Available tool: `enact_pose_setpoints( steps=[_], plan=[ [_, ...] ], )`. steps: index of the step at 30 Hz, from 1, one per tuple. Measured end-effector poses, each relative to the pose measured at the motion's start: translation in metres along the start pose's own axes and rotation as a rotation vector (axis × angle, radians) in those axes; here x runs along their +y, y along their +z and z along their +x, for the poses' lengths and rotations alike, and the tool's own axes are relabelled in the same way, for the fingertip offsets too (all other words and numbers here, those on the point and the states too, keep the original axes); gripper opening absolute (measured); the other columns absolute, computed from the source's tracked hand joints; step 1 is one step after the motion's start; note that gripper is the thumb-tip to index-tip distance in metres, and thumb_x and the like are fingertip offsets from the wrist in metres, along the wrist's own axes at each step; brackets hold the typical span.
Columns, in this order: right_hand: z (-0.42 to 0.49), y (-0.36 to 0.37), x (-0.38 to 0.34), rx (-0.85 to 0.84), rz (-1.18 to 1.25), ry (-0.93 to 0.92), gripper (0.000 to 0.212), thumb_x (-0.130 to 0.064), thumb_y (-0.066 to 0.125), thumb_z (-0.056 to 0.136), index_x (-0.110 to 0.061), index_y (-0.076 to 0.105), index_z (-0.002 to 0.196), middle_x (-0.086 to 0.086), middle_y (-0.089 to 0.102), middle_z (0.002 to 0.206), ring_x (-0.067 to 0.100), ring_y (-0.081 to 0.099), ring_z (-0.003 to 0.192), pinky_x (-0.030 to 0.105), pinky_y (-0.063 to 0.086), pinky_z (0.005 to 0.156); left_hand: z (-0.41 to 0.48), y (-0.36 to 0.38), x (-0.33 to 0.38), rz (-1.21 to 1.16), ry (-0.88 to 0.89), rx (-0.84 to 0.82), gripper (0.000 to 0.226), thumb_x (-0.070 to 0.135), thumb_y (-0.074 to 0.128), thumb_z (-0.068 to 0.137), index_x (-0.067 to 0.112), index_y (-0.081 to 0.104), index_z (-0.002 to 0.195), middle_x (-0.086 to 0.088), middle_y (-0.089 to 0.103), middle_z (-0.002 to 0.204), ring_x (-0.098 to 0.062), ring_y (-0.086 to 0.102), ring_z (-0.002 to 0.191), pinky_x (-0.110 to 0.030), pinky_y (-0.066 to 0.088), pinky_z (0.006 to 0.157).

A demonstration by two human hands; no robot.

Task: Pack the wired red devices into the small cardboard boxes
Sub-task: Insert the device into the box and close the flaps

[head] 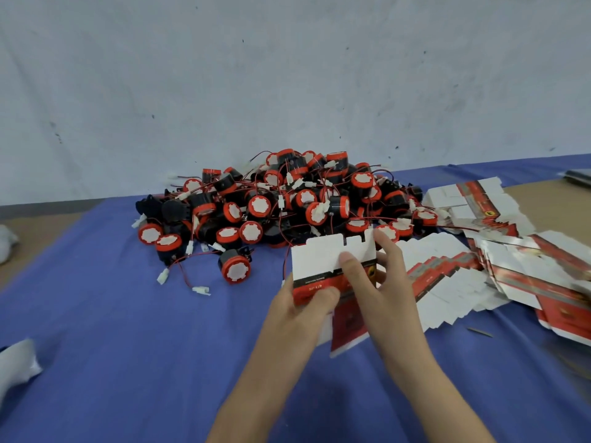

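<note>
Blue cloth (112,314) is covering the table. Just in front of the device pile (287,199), the left hand (300,311) and right hand (380,282) are both pinching one flat box (323,263), probably to fold it open for packing.

Left hand (302,303) pinching, right hand (380,282) fingers spread, forearms converging.

Box print (315,286) too small to read; white object (14,362) cut off at left
</note>
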State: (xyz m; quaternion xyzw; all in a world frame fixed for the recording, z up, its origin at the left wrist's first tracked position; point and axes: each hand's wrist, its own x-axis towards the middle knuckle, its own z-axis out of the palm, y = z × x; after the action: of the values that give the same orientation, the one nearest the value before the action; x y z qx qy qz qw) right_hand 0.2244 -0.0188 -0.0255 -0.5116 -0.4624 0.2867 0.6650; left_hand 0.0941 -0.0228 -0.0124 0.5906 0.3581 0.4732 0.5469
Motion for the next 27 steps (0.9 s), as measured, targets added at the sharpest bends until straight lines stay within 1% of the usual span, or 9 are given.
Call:
enact_pose_setpoints(
  steps=[2,4,7,13,17,19,21,23,27],
  plan=[
    [-0.003,0.003,-0.001,-0.03,0.053,0.027,0.061,-0.054,0.068,0.081,-0.046,0.046,0.137,-0.032,0.063,0.106,-0.015,0.061,0.095,0.003,0.046,0.067,0.001,0.001,0.001,-0.05,-0.036,-0.04,0.021,0.025,0.069,0.092,0.031,0.068,0.112,0.009,0.076,0.105,-0.008,0.071,0.1,-0.024,0.057,0.086],
    [-0.005,0.005,-0.003,-0.048,0.086,0.053,0.067,-0.06,0.065,0.073,-0.047,0.047,0.136,-0.026,0.063,0.111,-0.014,0.06,0.097,0.003,0.047,0.068,0.001,0.004,-0.001,-0.046,-0.001,-0.051,0.019,0.03,0.065,0.091,0.034,0.067,0.109,0.013,0.076,0.104,-0.004,0.071,0.099,-0.02,0.056,0.083],
    [-0.007,0.004,-0.004,-0.055,0.103,0.054,0.059,-0.067,0.062,0.068,-0.058,0.047,0.125,-0.031,0.063,0.109,-0.01,0.06,0.101,0.004,0.047,0.071,0.001,0.003,0.001,-0.062,0.085,-0.018,0.038,0.043,0.062,0.079,0.032,0.066,0.115,0.015,0.075,0.105,-0.002,0.07,0.099,-0.014,0.053,0.078],
    [-0.013,0.007,-0.002,-0.084,0.173,0.03,0.064,-0.062,0.062,0.071,-0.054,0.046,0.132,-0.034,0.062,0.107,-0.011,0.062,0.103,0.003,0.047,0.075,0.0,-0.002,-0.003,-0.058,0.164,0.027,0.047,0.044,0.064,0.081,0.027,0.063,0.124,0.015,0.075,0.108,-0.002,0.07,0.1,-0.01,0.052,0.074],
    [-0.017,0.007,-0.004,-0.12,0.203,0.03,0.059,-0.06,0.057,0.076,-0.053,0.046,0.134,-0.043,0.063,0.102,-0.019,0.062,0.096,0.002,0.047,0.071,0.001,0.004,-0.008,-0.084,0.132,-0.03,0.072,0.04,0.068,0.077,0.017,0.048,0.142,0.01,0.074,0.11,-0.006,0.071,0.1,-0.013,0.054,0.073],
    [-0.021,0.007,-0.005,-0.142,0.194,0.006,0.057,-0.055,0.053,0.083,-0.048,0.042,0.139,-0.05,0.06,0.099,-0.027,0.057,0.095,-0.002,0.044,0.071,0.0,0.003,-0.008,-0.083,0.152,-0.009,0.077,0.042,0.069,0.076,0.021,0.043,0.146,0.015,0.073,0.113,-0.003,0.07,0.102,-0.012,0.054,0.074],
    [-0.022,0.006,-0.006,-0.14,0.171,-0.025,0.061,-0.054,0.055,0.084,-0.047,0.039,0.143,-0.047,0.06,0.106,-0.024,0.057,0.102,-0.001,0.044,0.075,0.0,0.001,-0.008,-0.071,0.171,0.033,0.074,0.044,0.07,0.077,0.029,0.042,0.145,0.021,0.071,0.114,0.002,0.067,0.104,-0.011,0.053,0.076],
    [-0.02,0.004,-0.005,-0.112,0.141,-0.05,0.07,-0.054,0.064,0.081,-0.045,0.038,0.146,-0.035,0.062,0.117,-0.011,0.061,0.11,0.006,0.049,0.08,-0.001,-0.001,-0.008,-0.041,0.184,0.054,0.067,0.047,0.071,0.08,0.032,0.047,0.141,0.022,0.07,0.115,0.003,0.066,0.106,-0.009,0.051,0.079],
    [-0.016,0.0,-0.004,-0.073,0.137,-0.046,0.071,-0.052,0.069,0.077,-0.046,0.041,0.143,-0.024,0.062,0.123,-0.003,0.062,0.112,0.01,0.051,0.08,-0.002,0.001,-0.011,0.025,0.2,0.018,0.046,0.045,0.069,0.085,0.038,0.058,0.128,0.022,0.07,0.116,0.003,0.065,0.108,-0.008,0.049,0.082]
  ],
)
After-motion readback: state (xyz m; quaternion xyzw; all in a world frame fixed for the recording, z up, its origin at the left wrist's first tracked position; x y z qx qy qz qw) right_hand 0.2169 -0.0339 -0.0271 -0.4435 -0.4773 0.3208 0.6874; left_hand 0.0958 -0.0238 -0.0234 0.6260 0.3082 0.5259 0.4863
